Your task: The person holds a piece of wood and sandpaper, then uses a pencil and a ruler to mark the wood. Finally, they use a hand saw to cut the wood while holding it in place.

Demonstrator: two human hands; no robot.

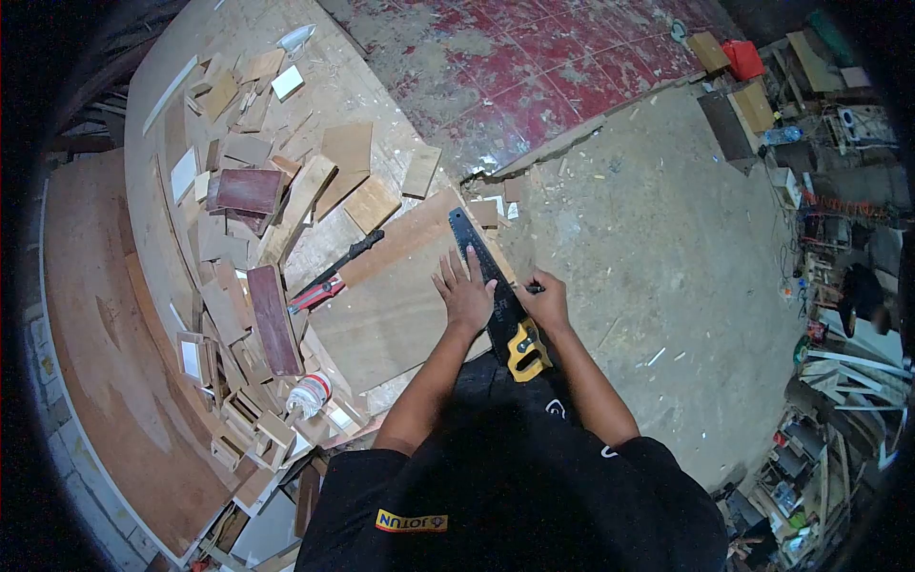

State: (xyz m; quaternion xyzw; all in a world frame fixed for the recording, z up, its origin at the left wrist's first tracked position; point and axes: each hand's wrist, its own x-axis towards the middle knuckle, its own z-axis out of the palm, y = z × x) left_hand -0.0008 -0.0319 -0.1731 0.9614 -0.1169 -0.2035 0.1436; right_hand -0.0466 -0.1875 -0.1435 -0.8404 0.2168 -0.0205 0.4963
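Black-bladed saw [507,313] is lying on the board [381,315] near its right edge; the left hand [469,300], spread wide, is resting partly over it. The right hand [547,305] is pinching a small dark thing [535,288] alongside. Even downward pressure should be preventing slips.

Right of the right hand [546,305], the concrete floor [686,267] leaves wide room. Left of the board [381,324], heaped offcuts [250,191] obstruct passage, with a black-handled tool [363,245] between.
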